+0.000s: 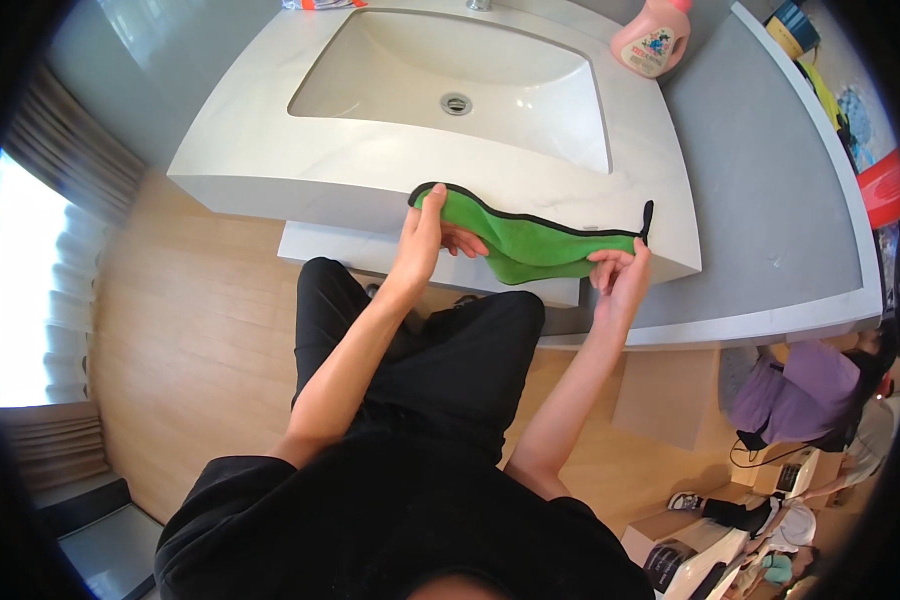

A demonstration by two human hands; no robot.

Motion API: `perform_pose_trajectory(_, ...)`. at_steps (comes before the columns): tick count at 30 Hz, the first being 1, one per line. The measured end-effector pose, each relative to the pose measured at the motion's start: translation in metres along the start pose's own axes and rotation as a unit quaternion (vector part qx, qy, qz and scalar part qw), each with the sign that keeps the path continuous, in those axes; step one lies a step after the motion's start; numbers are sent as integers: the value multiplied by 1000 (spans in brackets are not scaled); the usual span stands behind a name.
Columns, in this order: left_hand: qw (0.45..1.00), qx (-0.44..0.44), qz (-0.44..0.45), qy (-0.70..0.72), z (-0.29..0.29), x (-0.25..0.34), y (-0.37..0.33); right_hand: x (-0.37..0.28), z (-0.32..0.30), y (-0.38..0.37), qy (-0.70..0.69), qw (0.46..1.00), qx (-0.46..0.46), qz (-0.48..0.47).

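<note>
A green cleaning cloth with a black edge and a black hanging loop is stretched between my hands, over the front edge of the white countertop. My left hand pinches its left corner, thumb on top, with the other fingers partly behind the cloth. At the right corner, near the loop, my right hand grips the cloth between thumb and fingers. The cloth's middle sags downward in a fold. Just beyond it lies the white sink basin with a round metal drain.
A pink detergent bottle stands at the counter's back right. A colourful packet lies at the back left. Right of the counter is a grey panel with a white edge. Cardboard boxes and other people are at the lower right.
</note>
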State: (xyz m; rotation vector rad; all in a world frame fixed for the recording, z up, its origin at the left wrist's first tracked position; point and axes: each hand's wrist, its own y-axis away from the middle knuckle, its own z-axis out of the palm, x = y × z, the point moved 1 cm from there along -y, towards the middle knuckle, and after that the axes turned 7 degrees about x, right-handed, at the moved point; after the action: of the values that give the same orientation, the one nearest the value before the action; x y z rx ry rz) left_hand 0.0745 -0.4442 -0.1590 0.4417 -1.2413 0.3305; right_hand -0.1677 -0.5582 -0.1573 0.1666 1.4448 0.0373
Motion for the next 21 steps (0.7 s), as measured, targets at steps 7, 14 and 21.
perform_pose_trajectory(7, 998, 48, 26, 3, -55, 21, 0, 11, 44, 22, 36, 998, -30, 48)
perform_pose_trajectory(14, 980, 191, 42, -28, -165, 34, -7, 27, 140, 74, 106, 985, -132, 26)
perform_pose_trajectory(21, 947, 293, 59, -120, -310, 79, -10, 66, 266, 141, 38, 959, -279, 6)
